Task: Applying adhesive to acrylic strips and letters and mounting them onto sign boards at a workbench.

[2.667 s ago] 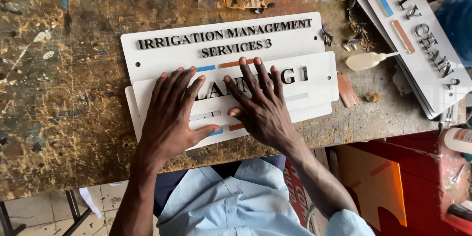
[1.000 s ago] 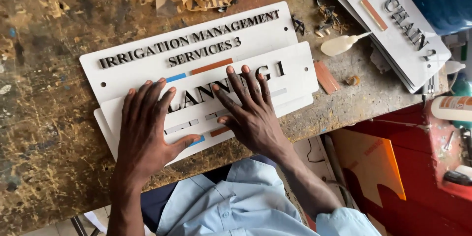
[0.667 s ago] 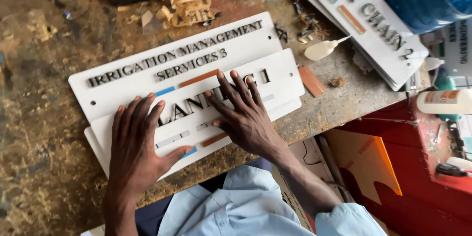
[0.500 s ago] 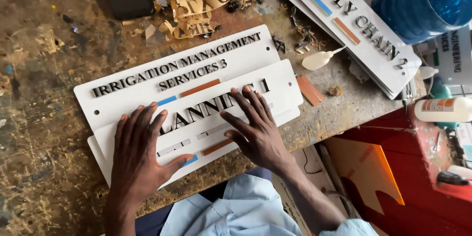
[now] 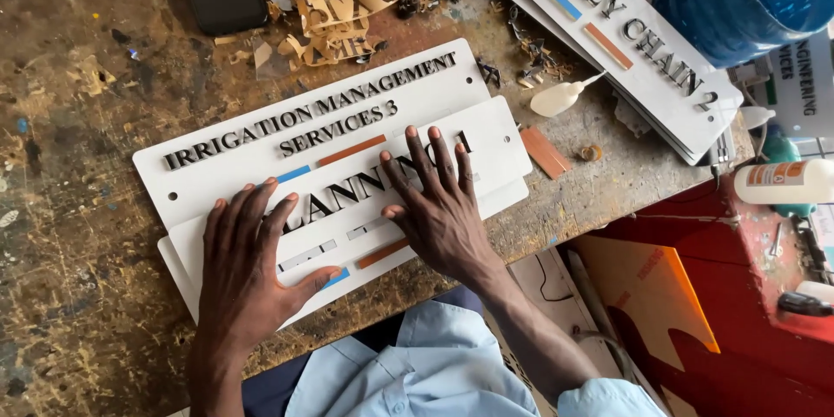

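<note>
Scarred bench (image 5: 78, 208), white sign (image 5: 347, 208) on top; left hand (image 5: 248, 274), right hand (image 5: 439, 208) pressed flat, fingers spread, grasping nothing.

white lettered sign plate (image 5: 347, 208), flat, tilted, overlapping another

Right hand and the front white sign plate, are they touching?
Touching: the head view shows the right hand spread flat, its fingers pressing the front white sign plate.

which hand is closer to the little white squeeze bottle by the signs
Right. The right hand lies flat on the front sign, fingertips toward the squeeze bottle up and to its right. The left hand rests at the sign's far left end.
</note>
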